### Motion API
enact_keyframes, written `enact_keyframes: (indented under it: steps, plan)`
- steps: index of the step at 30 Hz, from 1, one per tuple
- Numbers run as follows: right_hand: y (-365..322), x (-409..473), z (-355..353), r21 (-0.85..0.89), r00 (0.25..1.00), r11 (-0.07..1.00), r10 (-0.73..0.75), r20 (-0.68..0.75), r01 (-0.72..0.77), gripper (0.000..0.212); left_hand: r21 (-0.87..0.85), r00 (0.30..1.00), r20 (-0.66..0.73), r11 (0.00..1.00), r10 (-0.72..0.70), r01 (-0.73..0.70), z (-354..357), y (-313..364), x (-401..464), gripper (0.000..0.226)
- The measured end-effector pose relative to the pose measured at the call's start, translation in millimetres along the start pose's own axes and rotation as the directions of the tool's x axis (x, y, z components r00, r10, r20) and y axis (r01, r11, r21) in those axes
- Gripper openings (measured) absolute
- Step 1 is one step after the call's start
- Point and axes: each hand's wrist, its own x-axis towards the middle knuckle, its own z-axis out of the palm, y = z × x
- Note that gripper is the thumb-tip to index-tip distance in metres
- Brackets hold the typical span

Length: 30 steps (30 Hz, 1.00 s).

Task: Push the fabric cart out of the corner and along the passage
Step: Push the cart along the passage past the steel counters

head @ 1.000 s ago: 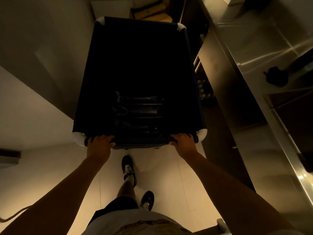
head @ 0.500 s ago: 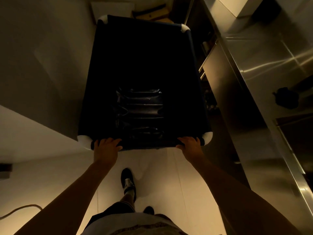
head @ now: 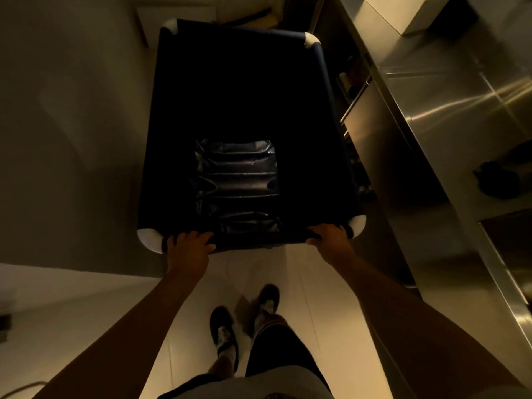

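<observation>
While both hands — left hand, right hand — gripped the near rim, the fabric cart sat just ahead; beside the right hand, the steel counter could catch its corner.

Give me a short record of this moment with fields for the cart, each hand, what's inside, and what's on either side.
cart: dark fabric cart, white corner caps
left hand: gripping near rim
right hand: gripping near rim
inside: folded dark shiny bag
left side: plain wall
right side: steel counter, white box on it
</observation>
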Motion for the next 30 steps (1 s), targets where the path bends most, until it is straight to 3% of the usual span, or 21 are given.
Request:
enact_keyframes:
  steps: [5, 13, 22, 25, 29, 30]
  plan:
    - [-7, 35, -17, 0.001, 1.0, 1.0, -0.009, -0.003, 0.009, 0.043, -0.019, 1.0, -0.029, 1.0, 0.011, -0.012, -17, 2, 37, 0.037]
    - [-14, 99, -54, 0.032, 0.998, 0.998, -0.049, 0.03, 0.048, 0.044, 0.046, 0.991, 0.123, 0.997, -0.061, 0.056, -66, 17, 108, 0.043]
    - [-21, 168, -87, 0.015, 0.994, 0.995, -0.103, 0.037, 0.102, 0.042, -0.113, 0.986, 0.161, 0.992, -0.039, 0.058, -116, 38, 166, 0.046]
    - [-23, 188, -95, 0.021, 0.992, 0.992, -0.122, 0.015, 0.122, 0.041, -0.093, 0.982, 0.185, 0.995, -0.024, 0.042, -126, 42, 186, 0.048]
    - [-25, 211, -105, 0.023, 0.99, 0.99, -0.141, 0.0, 0.141, 0.036, -0.145, 0.986, 0.16, 0.988, -0.036, 0.06, -145, 55, 199, 0.087]
    - [-26, 217, -108, 0.024, 0.99, 0.99, -0.14, 0.002, 0.14, 0.036, -0.135, 0.989, 0.148, 0.99, -0.021, 0.041, -151, 56, 205, 0.106]
